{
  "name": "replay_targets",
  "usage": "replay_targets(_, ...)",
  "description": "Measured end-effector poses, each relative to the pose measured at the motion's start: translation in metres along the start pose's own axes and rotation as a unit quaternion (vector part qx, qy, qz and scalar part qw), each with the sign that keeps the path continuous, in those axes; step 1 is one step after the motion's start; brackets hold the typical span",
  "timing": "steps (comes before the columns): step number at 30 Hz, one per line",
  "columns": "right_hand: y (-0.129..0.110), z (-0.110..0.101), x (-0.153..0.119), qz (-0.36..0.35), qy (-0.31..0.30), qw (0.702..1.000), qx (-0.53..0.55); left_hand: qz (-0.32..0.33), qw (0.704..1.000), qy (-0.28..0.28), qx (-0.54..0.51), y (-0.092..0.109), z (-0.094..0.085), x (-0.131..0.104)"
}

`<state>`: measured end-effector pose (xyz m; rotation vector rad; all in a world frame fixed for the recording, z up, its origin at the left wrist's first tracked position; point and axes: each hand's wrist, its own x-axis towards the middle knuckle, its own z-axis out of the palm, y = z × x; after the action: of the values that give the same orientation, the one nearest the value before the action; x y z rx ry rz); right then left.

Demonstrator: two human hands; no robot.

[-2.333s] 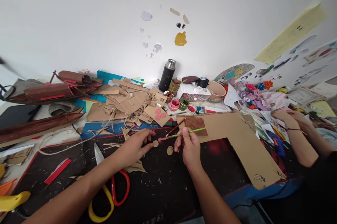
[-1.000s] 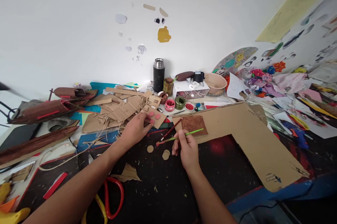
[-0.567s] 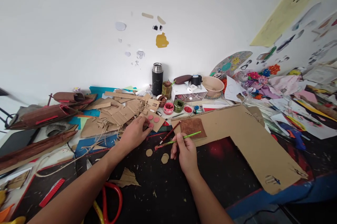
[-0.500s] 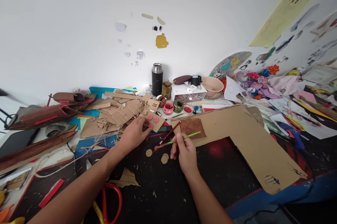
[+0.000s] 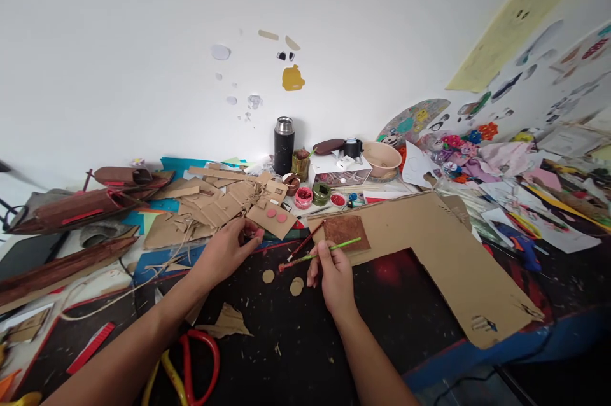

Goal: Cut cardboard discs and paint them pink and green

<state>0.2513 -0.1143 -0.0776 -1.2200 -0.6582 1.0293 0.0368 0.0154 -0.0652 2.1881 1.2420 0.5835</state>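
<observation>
My left hand (image 5: pixel 229 252) is closed in a pinch, just left of and in front of a small cardboard piece (image 5: pixel 261 220). Pink shows at its fingertips, on what looks like a small painted disc (image 5: pixel 258 234), partly hidden. Two pink discs (image 5: pixel 276 214) lie on that cardboard piece. In my right hand (image 5: pixel 337 273) is a green-handled paintbrush (image 5: pixel 346 244), its reddish tip pointing left above the black tabletop. Below the brush lie two plain cardboard discs, one at left (image 5: pixel 268 276) and another nearer my right hand (image 5: pixel 296 286).
Open paint pots in pink (image 5: pixel 303 198), green (image 5: pixel 321 193) and red stand behind my hands. A brown-painted square (image 5: pixel 347 232) rests on a large cardboard sheet (image 5: pixel 405 221). Cardboard scraps (image 5: pixel 214 202) heap at left; red-and-yellow scissors (image 5: pixel 214 361) lie in front. A black flask (image 5: pixel 284 145) stands by the wall.
My left hand has drawn back leftward from the cardboard piece, with pink at its fingertips. Two pink discs stay on the piece. My right hand still holds the paintbrush, nearly unmoved.
</observation>
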Motion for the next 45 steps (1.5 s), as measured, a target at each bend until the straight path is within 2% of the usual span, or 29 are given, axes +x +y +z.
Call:
replay_targets(4, 0.001, 0.000, 0.000, -0.004, -0.001, 1.000, -0.004, -0.002, 1.000, -0.011, 0.005, -0.001, -0.008, -0.019)
replay_targets(9, 0.003, 0.000, 0.001, 0.000, 0.003, 1.000, -0.005, -0.012, 1.000, -0.025, 0.001, 0.000, -0.009, -0.039)
replay_targets(19, 0.006, -0.002, 0.001, -0.010, 0.004, 1.000, -0.005, -0.011, 0.997, -0.075, 0.003, 0.016, -0.010, -0.070)
replay_targets(29, 0.011, -0.004, 0.002, -0.027, 0.017, 0.999, -0.003, -0.025, 0.994, -0.105, -0.007, 0.025, -0.010, -0.084)
replay_targets(45, 0.006, -0.008, 0.000, -0.038, 0.031, 0.999, -0.018, 0.010, 0.997, -0.082, -0.002, 0.027, -0.002, -0.094)
